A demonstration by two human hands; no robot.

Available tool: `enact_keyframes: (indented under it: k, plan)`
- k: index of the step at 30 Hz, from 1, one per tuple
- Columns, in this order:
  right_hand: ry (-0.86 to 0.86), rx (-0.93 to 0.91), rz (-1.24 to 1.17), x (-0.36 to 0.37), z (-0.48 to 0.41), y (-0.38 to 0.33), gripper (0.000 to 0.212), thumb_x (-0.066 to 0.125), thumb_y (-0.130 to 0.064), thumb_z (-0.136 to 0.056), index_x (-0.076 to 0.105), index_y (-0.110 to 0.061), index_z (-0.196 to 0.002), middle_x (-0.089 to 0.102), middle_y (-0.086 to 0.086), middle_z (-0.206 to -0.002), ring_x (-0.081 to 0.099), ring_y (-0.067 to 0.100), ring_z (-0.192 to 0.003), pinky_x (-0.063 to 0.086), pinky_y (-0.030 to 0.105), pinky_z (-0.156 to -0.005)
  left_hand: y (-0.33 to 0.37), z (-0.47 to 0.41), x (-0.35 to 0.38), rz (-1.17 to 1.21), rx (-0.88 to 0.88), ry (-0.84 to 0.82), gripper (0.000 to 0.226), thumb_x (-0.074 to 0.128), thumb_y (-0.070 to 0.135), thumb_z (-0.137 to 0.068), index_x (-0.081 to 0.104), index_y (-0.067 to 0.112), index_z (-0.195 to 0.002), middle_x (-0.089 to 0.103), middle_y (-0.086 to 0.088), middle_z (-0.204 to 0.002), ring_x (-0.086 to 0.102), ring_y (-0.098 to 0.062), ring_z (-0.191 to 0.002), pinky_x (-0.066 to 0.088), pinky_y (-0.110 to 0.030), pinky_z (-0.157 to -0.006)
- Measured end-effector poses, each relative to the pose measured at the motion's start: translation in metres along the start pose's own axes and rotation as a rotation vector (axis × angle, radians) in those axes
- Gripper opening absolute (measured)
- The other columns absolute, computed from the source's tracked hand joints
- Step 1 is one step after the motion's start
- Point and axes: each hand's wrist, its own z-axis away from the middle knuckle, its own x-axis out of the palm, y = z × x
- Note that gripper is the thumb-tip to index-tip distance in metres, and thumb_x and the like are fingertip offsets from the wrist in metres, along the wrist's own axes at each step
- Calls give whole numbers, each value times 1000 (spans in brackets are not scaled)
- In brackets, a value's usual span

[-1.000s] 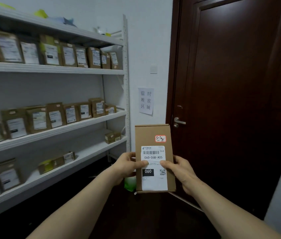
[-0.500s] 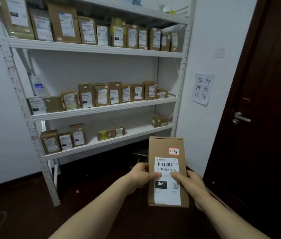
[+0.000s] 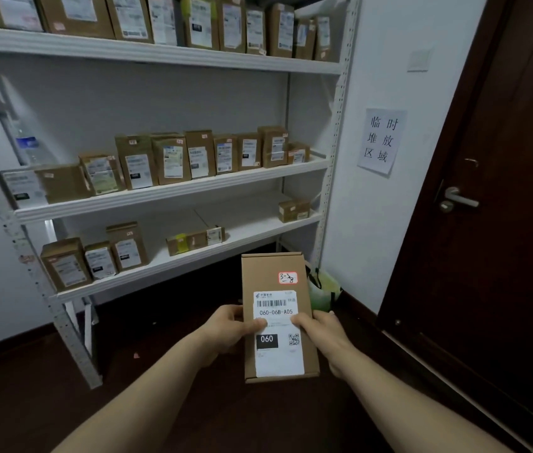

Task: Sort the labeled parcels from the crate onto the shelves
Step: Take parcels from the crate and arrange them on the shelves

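Here, lower centre: left hand and right hand clamp the parcel; seemingly stiff, light, best gripped by its long edges.

- A brown parcel, labelled 060-06B-A05, is being held upright between the left hand and right hand.
- Other labelled parcels are sitting along the white shelves.

a white wall stood behind white metal shelving. a dark wooden door with a silver handle filled the right, a paper notice on the wall beside it, above a dark floor.
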Motion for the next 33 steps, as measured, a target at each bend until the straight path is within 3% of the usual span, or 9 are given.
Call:
enact_keyframes:
  k: [4,7,9,13,18,21,24,28,33]
  plan:
    - [15,42,-88,12,-33,-8,21,57,-22,-90,68,-10,-103,71,-1,-84,65,10,-72,42,21,-56,-1,-38,-22,-6,1,-21,38,74,20,-81,57,16,-115,70,-1,-105,65,-19,-101,48,-47,-97]
    - [5,40,-159,15,-61,-4,36,67,-20,-86,61,-18,-122,73,-1,-96,69,13,-84,52,27,-69,-2,-62,-33,10,-19,-43,41,76,16,-78,57,13,-115,70,-3,-106,66,-19,-100,50,-44,-95]
    - [-6,56,-220,15,-74,-3,40,70,-18,-84,58,-22,-122,72,-3,-96,68,13,-86,53,32,-75,-2,-80,-40,12,-35,-57,42,78,16,-77,59,10,-114,71,-5,-105,67,-20,-100,51,-44,-95]
    - [-6,122,-323,12,-101,3,45,71,-19,-84,58,-20,-127,72,-3,-99,65,15,-96,44,48,-101,6,-117,-45,55,-52,-106,32,76,13,-78,64,8,-107,74,-7,-99,69,-22,-94,53,-41,-91]
    - [-3,169,-367,0,-146,6,53,72,-23,-83,54,-23,-132,69,1,-112,62,19,-105,39,51,-105,25,-170,-38,131,-36,-70,29,75,17,-79,66,8,-105,74,-8,-96,70,-24,-93,54,-42,-89]
    - [-44,168,-358,-15,-182,6,45,70,-20,-85,56,-24,-128,70,1,-109,62,17,-101,43,48,-101,43,-210,-33,144,17,-44,38,82,20,-69,68,9,-103,74,-11,-96,68,-30,-96,50,-49,-94]
    - [-66,174,-349,-34,-228,2,46,71,-20,-84,56,-23,-128,70,2,-107,62,17,-100,43,47,-100,69,-259,-27,180,65,28,53,79,12,-74,58,5,-122,70,-4,-97,66,-21,-91,52,-39,-86]
    - [-117,181,-322,-67,-298,-5,34,74,-19,-81,59,-28,-111,68,-3,-103,56,15,-106,25,50,-110,103,-331,-26,191,52,5,87,82,13,-65,40,15,-141,67,-5,-109,64,-22,-101,51,-38,-89]
    - [-182,175,-282,-111,-389,-24,62,71,-15,-83,42,-23,-138,64,-6,-110,47,22,-125,18,52,-113,152,-406,-16,140,-3,-27,56,77,5,-72,57,13,-124,67,-11,-114,64,-26,-103,50,-42,-95]
